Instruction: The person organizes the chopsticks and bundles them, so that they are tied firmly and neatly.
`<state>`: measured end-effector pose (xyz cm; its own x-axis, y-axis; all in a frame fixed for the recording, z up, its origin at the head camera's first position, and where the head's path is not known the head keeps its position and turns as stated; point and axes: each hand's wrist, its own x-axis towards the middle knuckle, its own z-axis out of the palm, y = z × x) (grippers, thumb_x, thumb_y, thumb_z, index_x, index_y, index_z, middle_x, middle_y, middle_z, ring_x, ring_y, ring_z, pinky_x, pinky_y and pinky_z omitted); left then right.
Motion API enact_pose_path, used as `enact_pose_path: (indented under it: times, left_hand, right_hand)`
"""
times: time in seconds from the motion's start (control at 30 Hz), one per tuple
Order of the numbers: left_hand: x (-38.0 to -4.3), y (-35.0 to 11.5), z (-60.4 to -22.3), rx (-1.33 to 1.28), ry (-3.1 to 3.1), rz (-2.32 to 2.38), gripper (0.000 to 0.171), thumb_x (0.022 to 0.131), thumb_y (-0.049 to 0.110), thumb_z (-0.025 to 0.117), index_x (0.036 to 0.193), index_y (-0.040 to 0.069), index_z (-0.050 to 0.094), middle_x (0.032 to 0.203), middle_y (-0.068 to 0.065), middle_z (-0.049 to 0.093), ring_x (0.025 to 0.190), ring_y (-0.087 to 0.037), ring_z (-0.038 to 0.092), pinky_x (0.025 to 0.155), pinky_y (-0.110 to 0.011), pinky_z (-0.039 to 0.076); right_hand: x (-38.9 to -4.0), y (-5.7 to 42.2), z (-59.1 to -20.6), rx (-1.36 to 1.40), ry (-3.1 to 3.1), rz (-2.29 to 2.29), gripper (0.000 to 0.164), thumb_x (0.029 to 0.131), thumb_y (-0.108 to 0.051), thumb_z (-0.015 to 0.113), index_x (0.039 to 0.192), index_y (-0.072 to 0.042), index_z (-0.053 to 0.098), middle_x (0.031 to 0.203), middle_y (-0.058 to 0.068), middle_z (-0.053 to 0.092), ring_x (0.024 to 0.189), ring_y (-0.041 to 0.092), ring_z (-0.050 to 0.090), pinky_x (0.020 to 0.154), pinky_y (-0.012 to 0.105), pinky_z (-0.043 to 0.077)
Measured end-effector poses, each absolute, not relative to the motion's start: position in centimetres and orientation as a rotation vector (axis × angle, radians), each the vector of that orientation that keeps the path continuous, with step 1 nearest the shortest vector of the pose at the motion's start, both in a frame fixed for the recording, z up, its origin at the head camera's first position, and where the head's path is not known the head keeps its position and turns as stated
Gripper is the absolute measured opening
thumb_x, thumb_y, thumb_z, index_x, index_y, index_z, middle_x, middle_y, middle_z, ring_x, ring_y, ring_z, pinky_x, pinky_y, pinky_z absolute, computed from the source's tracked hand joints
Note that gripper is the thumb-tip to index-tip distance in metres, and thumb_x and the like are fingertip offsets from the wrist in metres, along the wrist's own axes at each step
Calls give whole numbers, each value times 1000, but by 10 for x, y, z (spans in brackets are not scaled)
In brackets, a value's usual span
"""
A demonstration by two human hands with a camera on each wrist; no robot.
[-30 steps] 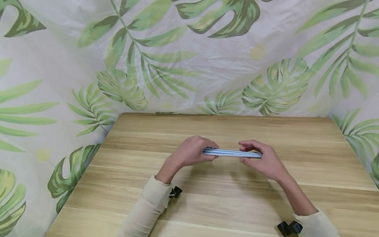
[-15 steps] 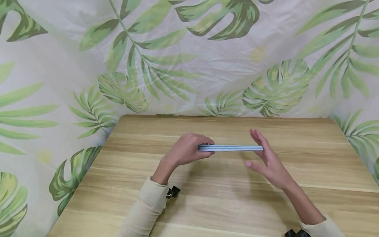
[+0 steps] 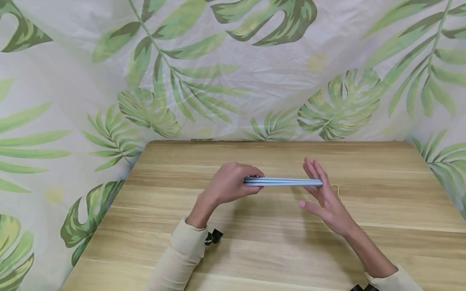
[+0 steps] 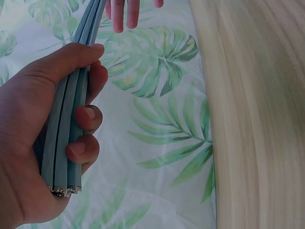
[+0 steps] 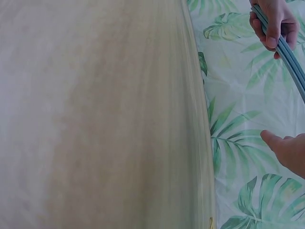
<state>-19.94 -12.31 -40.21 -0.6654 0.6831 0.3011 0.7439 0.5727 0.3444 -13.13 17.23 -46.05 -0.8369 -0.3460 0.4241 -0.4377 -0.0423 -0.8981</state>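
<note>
A stack of thin, flat light-blue pieces (image 3: 284,182), seen edge-on, is held level above the table. My left hand (image 3: 232,184) grips its left end, thumb on one side and curled fingers on the other. In the left wrist view the stack (image 4: 61,129) shows several blue-grey layers with small metallic bits at the near end; its broad faces are hidden, so I cannot tell its kind. At the other end my right hand (image 3: 327,202) has its fingers straight and thumb apart, with the stack's end against the fingers or palm.
A thin yellow cord (image 3: 339,195) shows beside my right hand; what it joins is hidden. Below lies a wood-grain table (image 3: 276,250), with a leaf-patterned cloth (image 3: 269,89) behind it. Black camera mounts (image 3: 214,237) sit at both cuffs.
My right hand has gone from curling round the stack's right end to straight fingers against it. The stack and left hand have shifted slightly left and up. The yellow cord has come into view.
</note>
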Motion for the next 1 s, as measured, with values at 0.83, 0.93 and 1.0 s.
enact_pose_path:
  times: [0.83,0.93,1.0]
  left_hand:
    - [-201,-125,-402,-1236,-2734,-706,12,93,19,85,104,20,83,89,12,76,70,-1,56,69,-21,49]
    - [-201,-125,-403,-1234,-2733,-707,12,93,19,85,104,20,83,89,12,76,70,-2,57,69,-21,49]
    - [-201,-125,-404,-1233,-2734,-712,12,93,19,85,104,19,83,89,12,76,70,-2,57,69,-20,49]
  right_hand:
    - [-132,190,-466,794,-2285,1864,98,93,14,69,172,-14,19,167,19,42,149,2,47,108,17,50]
    - [-131,196,-465,765,-2319,1842,96,94,13,70,172,-15,20,166,19,42,149,0,47,108,16,49]
    - [-130,201,-466,751,-2338,1827,95,95,12,70,172,-15,21,167,18,42,149,-1,46,108,14,48]
